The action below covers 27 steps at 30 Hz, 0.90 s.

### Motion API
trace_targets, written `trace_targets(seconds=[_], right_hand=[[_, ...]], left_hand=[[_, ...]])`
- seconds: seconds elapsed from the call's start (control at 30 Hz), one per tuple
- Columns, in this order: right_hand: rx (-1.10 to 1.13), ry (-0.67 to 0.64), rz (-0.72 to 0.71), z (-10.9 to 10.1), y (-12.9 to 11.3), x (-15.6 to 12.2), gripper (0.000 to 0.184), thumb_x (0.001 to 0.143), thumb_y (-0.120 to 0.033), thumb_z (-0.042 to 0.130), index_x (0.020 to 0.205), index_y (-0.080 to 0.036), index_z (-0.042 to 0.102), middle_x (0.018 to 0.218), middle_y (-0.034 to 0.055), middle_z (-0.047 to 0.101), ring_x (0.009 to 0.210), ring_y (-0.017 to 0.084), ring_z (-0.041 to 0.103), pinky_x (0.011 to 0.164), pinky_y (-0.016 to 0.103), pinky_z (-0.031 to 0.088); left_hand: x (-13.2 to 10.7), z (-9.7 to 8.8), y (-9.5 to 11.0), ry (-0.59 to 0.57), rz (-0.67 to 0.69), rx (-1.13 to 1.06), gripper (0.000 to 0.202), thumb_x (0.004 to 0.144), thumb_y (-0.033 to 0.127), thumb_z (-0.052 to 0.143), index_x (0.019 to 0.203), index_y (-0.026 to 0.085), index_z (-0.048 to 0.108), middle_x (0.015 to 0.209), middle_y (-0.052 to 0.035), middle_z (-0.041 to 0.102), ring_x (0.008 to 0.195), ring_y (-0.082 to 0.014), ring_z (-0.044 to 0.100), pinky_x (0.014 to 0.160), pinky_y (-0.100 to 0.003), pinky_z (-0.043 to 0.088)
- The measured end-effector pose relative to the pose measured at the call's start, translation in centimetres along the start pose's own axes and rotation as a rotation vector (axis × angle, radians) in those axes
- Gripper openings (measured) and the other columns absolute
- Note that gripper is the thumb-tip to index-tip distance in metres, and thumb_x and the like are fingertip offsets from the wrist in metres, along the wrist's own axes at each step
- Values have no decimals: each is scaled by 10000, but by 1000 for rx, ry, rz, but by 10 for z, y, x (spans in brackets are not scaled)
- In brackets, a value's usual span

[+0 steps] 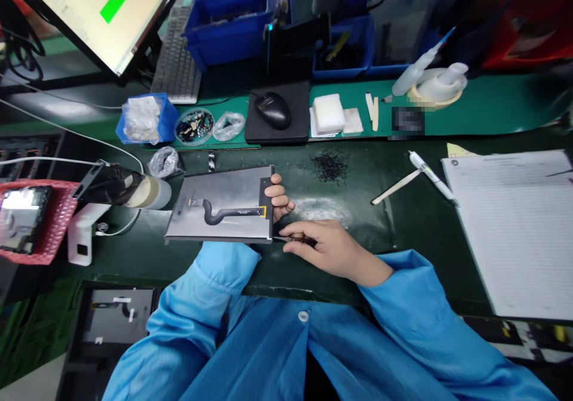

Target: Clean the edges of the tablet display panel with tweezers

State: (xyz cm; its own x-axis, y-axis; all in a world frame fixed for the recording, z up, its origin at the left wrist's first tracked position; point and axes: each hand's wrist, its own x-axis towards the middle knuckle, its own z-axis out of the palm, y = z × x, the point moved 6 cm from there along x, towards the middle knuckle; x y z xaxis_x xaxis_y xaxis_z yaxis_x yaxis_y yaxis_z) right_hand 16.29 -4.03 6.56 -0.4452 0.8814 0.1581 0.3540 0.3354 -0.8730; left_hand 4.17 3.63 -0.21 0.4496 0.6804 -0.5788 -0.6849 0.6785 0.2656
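Observation:
A flat grey display panel (224,192) with a black flex cable (224,213) lies face down over the dark green bench. My left hand (278,198) reaches under it and grips its right edge, fingers curled over the top. My right hand (329,249) is pinched on thin dark tweezers (290,240), whose tip touches the panel's lower right corner. Both arms wear blue sleeves.
A monitor (102,13), keyboard (175,61) and mouse (273,110) stand behind. Blue bins (233,22), a dish of small parts (194,125), a white pen (432,176), a wooden stick (396,187), paper sheets (519,228) and a pink tray (49,228) surround the work spot.

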Motion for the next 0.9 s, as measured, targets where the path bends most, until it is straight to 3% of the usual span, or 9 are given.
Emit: trace_targets(seconds=[0.1,0.17,0.33,0.53,0.73,0.9], right_hand=[[-16,15,12,1,3,-1,134,966,-268,773,1071,-347,802,905,27,857,744,232,807,714,337,673],[-39,28,-53,1,2,0,97,1004,-293,732,1057,-320,808,927,26,862,761,226,809,732,333,670],[-68,46,-191,0,-5,1,218,1087,-282,609,1045,-218,813,942,37,861,798,196,809,726,292,641],[-23,94,-105,-1,-1,0,148,1014,-347,737,1037,-215,801,877,22,855,689,172,782,667,258,623],[-66,58,-194,0,-5,0,190,1078,-276,628,1059,-222,810,959,41,863,807,198,807,739,295,640],[-21,63,-73,1,0,-1,120,1010,-280,732,1098,-278,813,895,46,854,721,205,790,695,301,645]], left_hand=[[0,1,0,-3,-11,1,554,1151,366,105,882,196,560,554,58,328,458,-100,303,686,-348,429],[-1,2,0,-9,-11,-4,574,1151,380,86,877,197,557,558,59,322,458,-102,302,695,-352,422],[-4,4,0,-35,6,-23,607,1154,425,75,882,199,567,578,53,345,481,-105,316,758,-362,413],[4,-2,-1,-33,-7,-12,571,1151,384,78,890,203,553,560,63,331,462,-105,282,749,-366,419],[6,-6,-2,-47,18,-13,602,1144,446,56,916,204,558,563,60,340,474,-103,284,727,-369,419],[8,-6,-2,-52,-1,-15,541,1148,399,86,930,211,544,573,63,331,469,-105,289,735,-380,408]])
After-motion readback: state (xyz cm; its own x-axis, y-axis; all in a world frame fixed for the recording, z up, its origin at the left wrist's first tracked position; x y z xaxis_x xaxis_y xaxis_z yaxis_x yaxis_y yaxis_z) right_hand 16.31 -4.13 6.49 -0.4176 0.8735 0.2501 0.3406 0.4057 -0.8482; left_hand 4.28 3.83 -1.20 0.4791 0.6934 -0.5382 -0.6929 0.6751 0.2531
